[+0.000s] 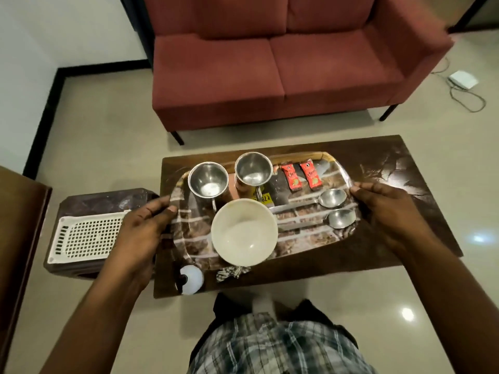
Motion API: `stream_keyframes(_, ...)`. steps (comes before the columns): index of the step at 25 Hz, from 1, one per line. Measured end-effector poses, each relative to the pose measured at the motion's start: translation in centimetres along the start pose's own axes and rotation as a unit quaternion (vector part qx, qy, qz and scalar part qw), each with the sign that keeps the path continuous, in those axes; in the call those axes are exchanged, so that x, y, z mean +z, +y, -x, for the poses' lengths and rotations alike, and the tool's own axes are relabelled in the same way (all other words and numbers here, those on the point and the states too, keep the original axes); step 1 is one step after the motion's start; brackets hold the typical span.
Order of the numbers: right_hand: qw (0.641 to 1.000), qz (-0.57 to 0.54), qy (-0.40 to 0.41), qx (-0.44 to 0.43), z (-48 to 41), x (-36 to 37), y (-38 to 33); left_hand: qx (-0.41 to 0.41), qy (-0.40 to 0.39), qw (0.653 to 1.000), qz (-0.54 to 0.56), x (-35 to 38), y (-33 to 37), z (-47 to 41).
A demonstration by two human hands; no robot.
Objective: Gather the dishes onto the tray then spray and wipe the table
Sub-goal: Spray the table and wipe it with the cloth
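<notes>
A patterned oval tray (189, 238) is above the dark coffee table (421, 168). My left hand (137, 233) grips its left rim and my right hand (388, 206) grips its right rim. On the tray stand two steel cups (208, 180) (253, 168) and a white bowl (244, 232). Two steel spoons (330, 198) (340, 218) and two red sachets (290, 176) (311, 175) lie on its right half. A white-topped spray bottle (191, 279) and a crumpled checked cloth (232, 272) sit at the table's near edge.
A red sofa (270, 66) stands beyond the table. Left of the table, a low dark stool (89, 201) carries a white perforated basket (86, 237). A brown furniture edge (19, 228) is at far left. A white device with a cable (462, 79) lies on the floor.
</notes>
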State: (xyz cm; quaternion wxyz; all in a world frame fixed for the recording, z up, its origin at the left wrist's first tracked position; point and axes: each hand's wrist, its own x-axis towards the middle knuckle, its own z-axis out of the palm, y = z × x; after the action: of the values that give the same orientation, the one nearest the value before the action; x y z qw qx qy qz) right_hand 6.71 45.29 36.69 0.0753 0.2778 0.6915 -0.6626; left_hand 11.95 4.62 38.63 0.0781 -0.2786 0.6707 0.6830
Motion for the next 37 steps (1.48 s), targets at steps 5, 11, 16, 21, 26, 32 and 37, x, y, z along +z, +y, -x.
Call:
stream_keyframes(5, 0.999, -0.036, 0.007, 0.005, -1.2, -8.7, 1.5, 0.008, -0.003, 1.0, -0.005, 7.9, -1.3, 1.3)
stream_keyframes(11, 1.0, -0.003, 0.003, -0.025, -4.6, -17.7, 2.5, 0.014, 0.019, 1.0, 0.004, 16.9, -2.6, 2.5)
stream_keyframes(16, 1.0, 0.014, 0.004, -0.005, -7.3, -21.7, 5.1, 0.002, 0.048, 0.999, -0.007, 20.6, -5.3, 2.7)
stream_keyframes(21, 0.999, 0.035, -0.009, 0.026, -9.4, -22.0, 7.4, -0.034, 0.048, 0.998, -0.008, 21.0, -7.4, 0.7)
stream_keyframes(26, 0.998, 0.049, -0.004, 0.035, -11.9, -20.2, 6.5, -0.058, 0.054, 0.997, 0.0, 21.2, -8.2, -3.0)
stream_keyframes(32, 0.997, 0.067, 0.025, 0.036, -17.1, -16.3, 6.4, -0.075, 0.039, 0.996, -0.027, 22.1, -7.7, -9.6)
stream_keyframes(37, 0.993, 0.101, 0.037, 0.053, -23.0, -13.6, 9.9, -0.102, 0.045, 0.993, -0.034, 22.9, -10.8, -15.5)
